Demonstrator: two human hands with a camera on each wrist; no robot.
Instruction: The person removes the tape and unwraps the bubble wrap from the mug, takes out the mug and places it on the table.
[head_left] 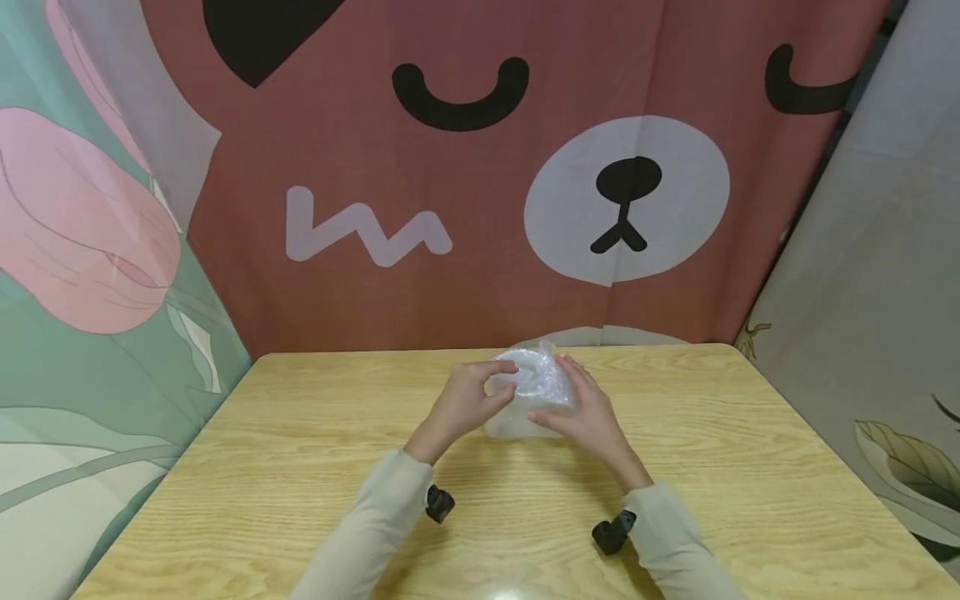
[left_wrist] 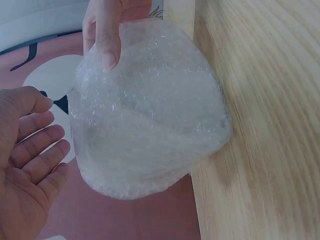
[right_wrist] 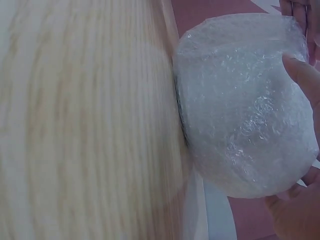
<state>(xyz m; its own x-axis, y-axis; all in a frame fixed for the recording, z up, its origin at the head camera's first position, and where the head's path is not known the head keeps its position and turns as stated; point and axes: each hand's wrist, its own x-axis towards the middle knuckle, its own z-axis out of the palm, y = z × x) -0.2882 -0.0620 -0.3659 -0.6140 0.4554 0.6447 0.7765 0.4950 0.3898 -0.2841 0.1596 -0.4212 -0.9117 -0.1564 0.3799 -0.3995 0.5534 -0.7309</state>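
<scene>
Clear bubble-wrap bundle [head_left: 538, 385] near the far edge of the wooden table [head_left: 285, 483], between both hands: gripped at its right side by thumb and fingers of the right hand [head_left: 594, 414]; just beside, not touching, the relaxed, slightly bent left hand [head_left: 465, 402].

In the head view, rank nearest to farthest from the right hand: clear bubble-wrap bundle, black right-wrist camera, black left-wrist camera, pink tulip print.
1. Clear bubble-wrap bundle: against the right hand.
2. Black right-wrist camera: below the hand.
3. Black left-wrist camera: lower left.
4. Pink tulip print: far upper left.
</scene>
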